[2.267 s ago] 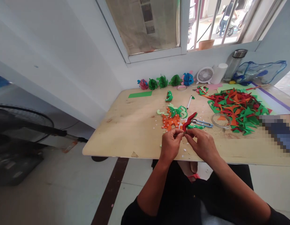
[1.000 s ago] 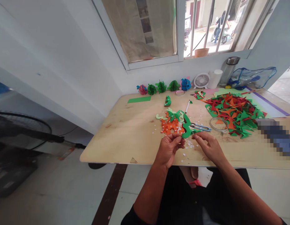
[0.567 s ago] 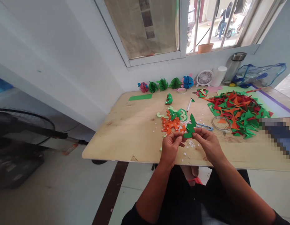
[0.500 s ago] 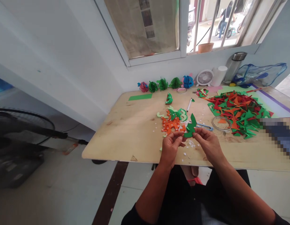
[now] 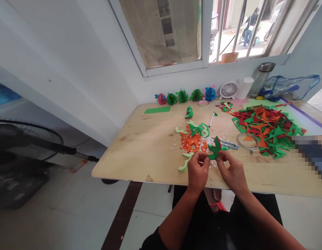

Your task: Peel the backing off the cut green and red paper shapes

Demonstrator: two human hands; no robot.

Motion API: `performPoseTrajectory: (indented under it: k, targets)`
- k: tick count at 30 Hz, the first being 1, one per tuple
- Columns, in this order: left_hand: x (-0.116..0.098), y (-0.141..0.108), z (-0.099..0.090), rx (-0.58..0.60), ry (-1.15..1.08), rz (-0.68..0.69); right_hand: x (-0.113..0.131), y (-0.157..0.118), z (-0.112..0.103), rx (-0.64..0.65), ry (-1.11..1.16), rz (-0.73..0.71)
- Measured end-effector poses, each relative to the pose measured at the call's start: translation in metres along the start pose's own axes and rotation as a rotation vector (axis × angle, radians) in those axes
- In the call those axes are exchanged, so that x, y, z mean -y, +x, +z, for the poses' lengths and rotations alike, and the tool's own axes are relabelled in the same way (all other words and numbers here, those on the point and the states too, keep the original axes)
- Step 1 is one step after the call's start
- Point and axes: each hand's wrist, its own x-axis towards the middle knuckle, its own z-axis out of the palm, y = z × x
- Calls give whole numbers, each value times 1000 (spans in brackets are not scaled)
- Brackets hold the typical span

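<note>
A dark green paper cutout (image 5: 215,150) with pointed lobes is held between both hands over the front of the wooden table. My left hand (image 5: 198,171) pinches its lower left edge. On the opposite side, my right hand (image 5: 233,169) grips it between thumb and fingers. Just beyond my left hand lie orange paper cutouts (image 5: 189,141) dotted with small white squares. Pale green curved cutouts (image 5: 183,165) rest left of that hand, and white paper bits (image 5: 214,163) are scattered beneath the held piece.
A large heap of red, orange and green paper scraps (image 5: 270,125) covers the right side. Near it are a roll of tape (image 5: 247,141) and a blue cutter (image 5: 230,144). Folded paper figures (image 5: 182,96), a small white fan (image 5: 229,90) and a bottle (image 5: 262,80) line the wall.
Both hands have shifted slightly right and closer together. The green cutout has turned, and a red edge now shows on it. More of the pale green cutouts shows left of my left hand.
</note>
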Motion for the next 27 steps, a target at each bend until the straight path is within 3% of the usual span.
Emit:
performPoseTrajectory:
  k: [4, 7, 9, 12, 16, 19, 22, 27]
  targets:
    - [4, -7, -7, 174, -201, -110, -2, 5, -2, 90, 405, 249]
    - [7, -7, -17, 247, -235, -142, -1, 6, -4, 79, 605, 381]
    - [7, 2, -25, 188, -130, -96, -1, 7, -5, 46, 621, 412]
    - [2, 33, -35, -16, 179, 86, -4, 7, -7, 29, 625, 421]
    - [-3, 88, -31, -28, 838, 98, -11, 7, -9, 38, 674, 461]
    - [0, 118, -18, -42, 963, 74, -14, 7, -13, 63, 711, 501]
    - [5, 133, -10, -51, 1018, 63, -17, 9, -18, 85, 733, 512]
    - [-2, 121, -17, -116, 1045, 60, -21, 12, -17, 104, 823, 548]
